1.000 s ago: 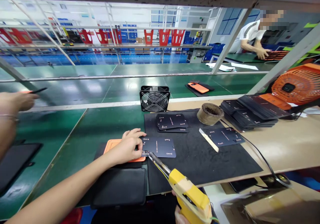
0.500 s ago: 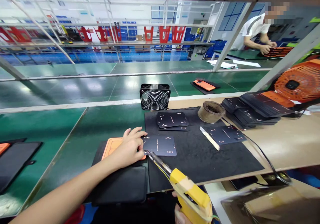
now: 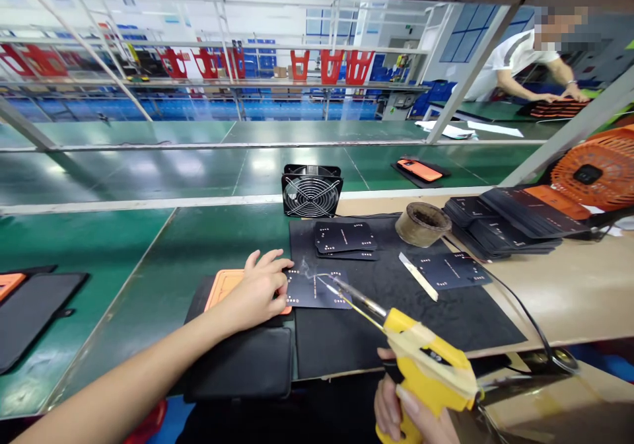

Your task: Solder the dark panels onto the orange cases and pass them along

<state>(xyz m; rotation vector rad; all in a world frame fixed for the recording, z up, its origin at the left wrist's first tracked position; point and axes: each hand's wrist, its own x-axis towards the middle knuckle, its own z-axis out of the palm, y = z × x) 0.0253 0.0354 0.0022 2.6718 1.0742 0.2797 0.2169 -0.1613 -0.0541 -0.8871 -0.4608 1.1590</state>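
Far left, a dark pouch (image 3: 34,312) lay on the green bench (image 3: 198,246). My left hand (image 3: 257,292) was flat, fingers spread, pressing the orange tray (image 3: 222,285) and the left edge of the black board (image 3: 317,291). The board sat on the black mat (image 3: 421,318), with a small black fan (image 3: 311,191) behind it. My right hand (image 3: 401,411) was clenched round the yellow soldering gun (image 3: 430,365), its tip on the board, a wisp of smoke there. Further right were a tape roll (image 3: 422,224), stacked boards (image 3: 500,222) and an orange fan (image 3: 589,173). Beyond the conveyor (image 3: 148,173), a co-worker (image 3: 525,61) bent over another bench.

L hand (image 3: 257,290) on 1 black board (image 3: 311,293); R hand (image 3: 399,409) w/ yellow solder gun (image 3: 428,367)
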